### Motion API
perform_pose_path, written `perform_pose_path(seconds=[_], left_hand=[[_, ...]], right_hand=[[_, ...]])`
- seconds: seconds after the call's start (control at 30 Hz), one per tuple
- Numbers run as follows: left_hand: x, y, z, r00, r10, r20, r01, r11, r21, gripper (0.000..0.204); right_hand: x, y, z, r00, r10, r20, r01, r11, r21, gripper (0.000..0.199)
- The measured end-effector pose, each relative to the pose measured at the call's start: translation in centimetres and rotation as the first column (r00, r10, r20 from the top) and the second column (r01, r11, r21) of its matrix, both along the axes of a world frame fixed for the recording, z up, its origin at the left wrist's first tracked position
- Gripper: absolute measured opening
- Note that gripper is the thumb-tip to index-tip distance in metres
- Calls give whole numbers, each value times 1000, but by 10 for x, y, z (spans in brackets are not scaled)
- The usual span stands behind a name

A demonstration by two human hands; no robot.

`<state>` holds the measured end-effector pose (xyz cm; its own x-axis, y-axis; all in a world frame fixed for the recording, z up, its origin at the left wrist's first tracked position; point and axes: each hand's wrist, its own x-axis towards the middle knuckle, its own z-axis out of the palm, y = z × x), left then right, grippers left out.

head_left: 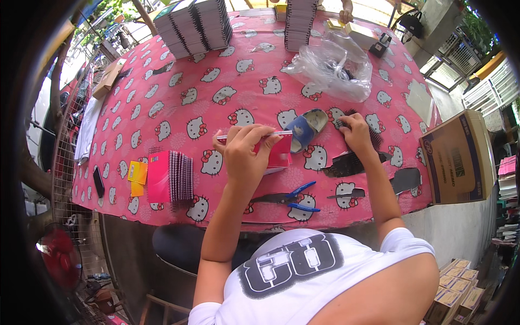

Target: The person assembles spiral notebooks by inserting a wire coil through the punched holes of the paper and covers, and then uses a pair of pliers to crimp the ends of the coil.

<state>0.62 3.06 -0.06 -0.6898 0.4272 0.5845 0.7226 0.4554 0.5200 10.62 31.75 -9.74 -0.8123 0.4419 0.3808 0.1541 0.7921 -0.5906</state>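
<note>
My left hand [248, 149] is closed over the top edge of a pink notebook [280, 154], which stands upright on the table. Its spine side is partly hidden by my fingers. Farther right, my right hand [355, 131] pinches at a dark, bristly heap of black binding coils [374, 136]; the coil between the fingertips is hard to see. Between my hands lies a blue slipper [307, 130]. Nearer to me rests a pair of cutting pliers with blue handles [303, 198]. A stack of pink spiral notebooks [170, 176] is to the left.
Tall stacks of spiral notebooks [195, 27] stand at the back, near a clear plastic bag [338, 67]. Yellow packets [137, 174] and a phone [98, 182] lie left. A cardboard box [455, 157] stands at the right edge. Another person's hand [346, 15] shows at the far side.
</note>
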Motion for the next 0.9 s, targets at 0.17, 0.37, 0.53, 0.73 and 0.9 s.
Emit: perform_pose_path(seconds=[0.17,0.37,0.53,0.73,0.9], left_hand=[[-1,-2,-6,999,-26,31,24,997,78,17],[6,-5,-1,998,-41,-55,43,999,32,18],[7,-4,-5,999,-41,13,39,995,94,18],[10,-5,1,999,7,-49,-6,1000,26,21],[6,-9,-8,997,-14,-81,16,1000,23,23]], right_hand=[[-7,-95,96,911,343,-228,-394,888,-237,29],[-16,-95,103,869,410,-278,-445,892,-75,23],[-20,-86,107,826,551,-123,-560,772,-301,19],[-16,-107,118,877,481,9,-472,863,-179,16],[-19,-122,114,893,422,-156,-416,907,68,19]])
